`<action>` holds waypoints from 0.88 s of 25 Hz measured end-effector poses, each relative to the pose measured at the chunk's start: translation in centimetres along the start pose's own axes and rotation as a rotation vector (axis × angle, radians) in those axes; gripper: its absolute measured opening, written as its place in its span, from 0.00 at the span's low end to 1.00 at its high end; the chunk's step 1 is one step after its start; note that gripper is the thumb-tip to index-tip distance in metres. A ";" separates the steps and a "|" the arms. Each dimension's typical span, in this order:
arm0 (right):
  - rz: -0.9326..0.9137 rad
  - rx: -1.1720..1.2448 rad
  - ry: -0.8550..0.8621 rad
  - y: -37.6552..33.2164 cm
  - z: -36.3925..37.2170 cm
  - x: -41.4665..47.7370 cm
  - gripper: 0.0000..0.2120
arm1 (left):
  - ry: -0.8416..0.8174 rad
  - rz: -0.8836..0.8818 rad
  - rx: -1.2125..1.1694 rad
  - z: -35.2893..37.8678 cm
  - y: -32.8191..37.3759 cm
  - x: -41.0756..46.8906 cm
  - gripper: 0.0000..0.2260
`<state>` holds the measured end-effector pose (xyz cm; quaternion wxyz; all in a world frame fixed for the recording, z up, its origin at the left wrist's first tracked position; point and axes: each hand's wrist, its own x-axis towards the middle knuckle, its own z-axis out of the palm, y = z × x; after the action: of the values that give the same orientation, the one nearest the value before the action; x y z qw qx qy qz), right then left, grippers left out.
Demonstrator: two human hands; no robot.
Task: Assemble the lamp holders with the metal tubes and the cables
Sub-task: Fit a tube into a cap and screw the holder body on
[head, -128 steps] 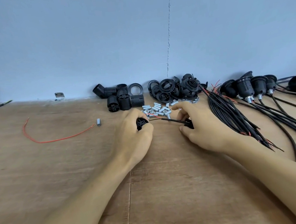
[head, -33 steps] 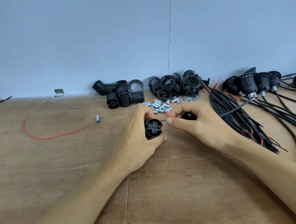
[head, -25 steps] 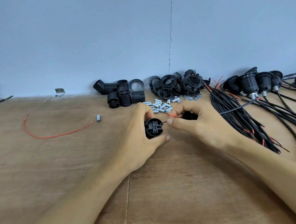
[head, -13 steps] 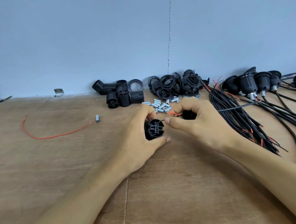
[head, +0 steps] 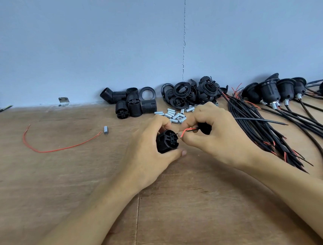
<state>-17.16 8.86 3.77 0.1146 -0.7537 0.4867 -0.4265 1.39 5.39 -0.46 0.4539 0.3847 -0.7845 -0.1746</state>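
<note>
Over the wooden table [head: 64, 191], left hand [head: 149, 153] grips lamp holder [head: 166, 141] lying sideways, terminal end rightward.

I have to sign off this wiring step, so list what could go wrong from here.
1. The thin red wire pinched by the right hand is already bent and may buckle instead of entering the ribbed black lamp holder that the left hand grips.
2. The right wrist lies beside the loose black cable bundle and could snag it.
</note>
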 end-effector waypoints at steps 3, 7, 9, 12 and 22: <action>-0.045 -0.112 -0.014 0.1 0.0 0.1 0.07 | 0.009 0.025 0.041 -0.1 0.1 0.0 0.22; -0.107 -0.249 -0.031 0.6 0.0 0.1 0.05 | 0.015 0.039 0.081 -0.4 0.4 0.0 0.23; -0.149 -0.308 -0.038 0.8 0.0 0.0 0.02 | 0.011 0.015 0.054 -0.6 0.6 0.0 0.22; -0.232 -0.390 -0.046 1.0 0.3 0.0 0.03 | -0.001 -0.063 0.034 -0.7 0.8 -0.1 0.20; -0.264 -0.340 -0.047 1.6 0.9 -0.3 0.04 | -0.057 -0.127 0.021 -0.8 1.2 -0.1 0.19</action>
<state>-17.61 8.11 2.11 -0.0596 -0.8291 0.4458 -0.3320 1.61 6.33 0.65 0.4154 0.4334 -0.7729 -0.2055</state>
